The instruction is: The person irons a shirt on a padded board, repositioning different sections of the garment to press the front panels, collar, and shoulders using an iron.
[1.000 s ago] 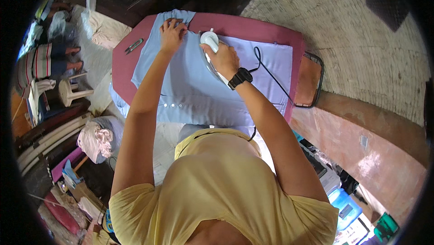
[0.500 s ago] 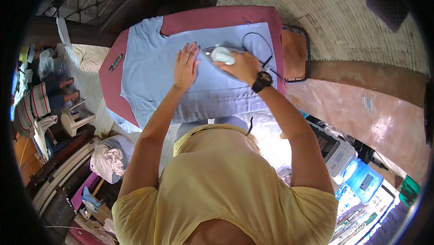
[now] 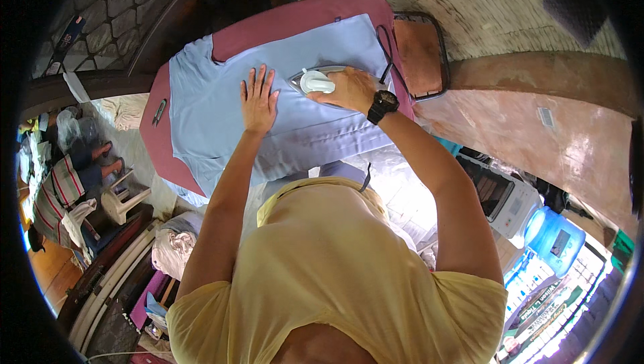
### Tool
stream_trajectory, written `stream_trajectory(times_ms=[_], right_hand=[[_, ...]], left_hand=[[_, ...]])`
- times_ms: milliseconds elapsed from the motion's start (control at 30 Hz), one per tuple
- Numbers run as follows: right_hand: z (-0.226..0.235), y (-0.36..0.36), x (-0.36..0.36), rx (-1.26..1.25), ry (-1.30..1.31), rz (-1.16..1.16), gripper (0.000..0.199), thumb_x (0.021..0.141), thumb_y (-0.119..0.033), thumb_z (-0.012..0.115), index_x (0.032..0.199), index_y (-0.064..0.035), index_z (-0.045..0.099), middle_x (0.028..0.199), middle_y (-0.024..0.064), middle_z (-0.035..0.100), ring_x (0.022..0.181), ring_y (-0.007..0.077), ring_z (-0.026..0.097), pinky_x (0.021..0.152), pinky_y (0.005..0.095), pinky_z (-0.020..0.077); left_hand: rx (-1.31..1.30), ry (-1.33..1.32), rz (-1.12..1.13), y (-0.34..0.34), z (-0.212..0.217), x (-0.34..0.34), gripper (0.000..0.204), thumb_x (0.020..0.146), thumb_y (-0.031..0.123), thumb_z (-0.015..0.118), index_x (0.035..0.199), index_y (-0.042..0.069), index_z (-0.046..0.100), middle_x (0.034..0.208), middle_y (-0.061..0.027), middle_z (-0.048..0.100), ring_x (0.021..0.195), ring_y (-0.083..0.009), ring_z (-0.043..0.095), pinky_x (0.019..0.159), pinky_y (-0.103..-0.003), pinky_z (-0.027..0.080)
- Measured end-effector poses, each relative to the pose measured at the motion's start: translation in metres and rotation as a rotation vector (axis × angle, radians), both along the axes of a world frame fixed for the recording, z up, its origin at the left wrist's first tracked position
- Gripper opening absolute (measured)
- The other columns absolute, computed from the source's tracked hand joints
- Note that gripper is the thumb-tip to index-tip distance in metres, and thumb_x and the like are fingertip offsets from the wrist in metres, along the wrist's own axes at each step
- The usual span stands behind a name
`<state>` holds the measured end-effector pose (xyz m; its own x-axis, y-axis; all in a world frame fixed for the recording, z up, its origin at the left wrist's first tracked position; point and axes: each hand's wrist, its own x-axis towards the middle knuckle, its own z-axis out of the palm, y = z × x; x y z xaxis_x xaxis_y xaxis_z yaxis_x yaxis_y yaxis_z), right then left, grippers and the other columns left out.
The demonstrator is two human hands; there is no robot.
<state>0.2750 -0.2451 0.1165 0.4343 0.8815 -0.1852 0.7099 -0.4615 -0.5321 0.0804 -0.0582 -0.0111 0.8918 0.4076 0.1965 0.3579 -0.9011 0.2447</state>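
A light blue garment (image 3: 211, 119) with a sleeve at its far left lies spread over a maroon-covered ironing board (image 3: 261, 30). My left hand (image 3: 258, 106) rests flat on the cloth, fingers stretched out and somewhat apart. Just to its right, my right hand (image 3: 352, 89) is closed around the handle of a clothes iron (image 3: 316, 82) with a pale top; its pointed tip faces left. The iron's soleplate is against the cloth, and part of its body is hidden under my hand. A dark cord (image 3: 388, 55) runs from behind it toward the board's right end.
Small thread snips (image 3: 159, 113) lie on the board's left end. A brown panel in a dark frame (image 3: 421, 55) extends at the right end. A small stool (image 3: 124, 199) and a seated person's legs (image 3: 94, 163) show at left. A blue water jug (image 3: 553, 240) stands at lower right.
The whole view has turned and shifted slightly. My left hand remains flat on the cloth. The iron, in my right hand, has slid a little rightward along the garment.
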Motion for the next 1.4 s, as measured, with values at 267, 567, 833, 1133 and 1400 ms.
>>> stream_trajectory(times_ms=[267, 567, 833, 1133, 1400], right_hand=[[0.007, -0.012, 0.029, 0.130, -0.048, -0.253, 0.055, 0.083, -0.065, 0.062, 0.101, -0.0150, 0.076, 0.085, 0.0173, 0.073, 0.083, 0.0363, 0.071, 0.073, 0.0483, 0.0565], [0.048, -0.191, 0.125, -0.115, -0.287, -0.901, 0.089, 0.078, -0.081, 0.056, 0.094, 0.0055, 0.073, 0.087, 0.0288, 0.070, 0.092, 0.0429, 0.069, 0.082, 0.0492, 0.0522], [-0.002, -0.153, 0.190, -0.013, -0.155, -0.854, 0.100, 0.076, -0.086, 0.051, 0.104, 0.0079, 0.070, 0.104, 0.0339, 0.067, 0.109, 0.0488, 0.061, 0.098, 0.0498, 0.0462], [-0.058, -0.122, 0.224, -0.096, -0.031, -0.859, 0.112, 0.071, -0.089, 0.053, 0.115, 0.0135, 0.065, 0.117, 0.0341, 0.064, 0.114, 0.0423, 0.062, 0.099, 0.0465, 0.0481], [-0.058, -0.138, 0.200, -0.003, -0.024, -0.787, 0.102, 0.074, -0.082, 0.058, 0.125, 0.0058, 0.062, 0.119, 0.0314, 0.064, 0.116, 0.0439, 0.060, 0.098, 0.0479, 0.0473]], left_hand=[[0.024, 0.006, -0.008, 0.000, -0.001, 0.003, 0.060, 0.103, 0.049, 0.035, 0.156, 0.021, 0.028, 0.164, -0.0032, 0.020, 0.151, -0.0307, 0.015, 0.120, -0.055, 0.015], [0.062, 0.037, 0.000, -0.003, 0.003, 0.005, 0.064, 0.101, 0.053, 0.038, 0.156, 0.021, 0.027, 0.164, -0.0031, 0.019, 0.151, -0.0319, 0.015, 0.121, -0.054, 0.015], [-0.204, -0.353, 0.032, -0.007, 0.032, -0.026, 0.051, 0.103, 0.035, 0.045, 0.148, 0.010, 0.041, 0.159, -0.0170, 0.025, 0.144, -0.0405, 0.026, 0.118, -0.051, 0.022], [-0.160, -0.374, 0.492, -0.030, 0.045, -0.150, 0.042, 0.102, 0.028, 0.050, 0.137, 0.005, 0.051, 0.145, -0.0209, 0.038, 0.133, -0.0393, 0.038, 0.111, -0.049, 0.033], [-0.236, -0.431, 0.626, -0.058, 0.041, -0.175, 0.038, 0.094, 0.011, 0.061, 0.131, 0.005, 0.054, 0.139, -0.0196, 0.043, 0.129, -0.0376, 0.042, 0.110, -0.046, 0.036]])
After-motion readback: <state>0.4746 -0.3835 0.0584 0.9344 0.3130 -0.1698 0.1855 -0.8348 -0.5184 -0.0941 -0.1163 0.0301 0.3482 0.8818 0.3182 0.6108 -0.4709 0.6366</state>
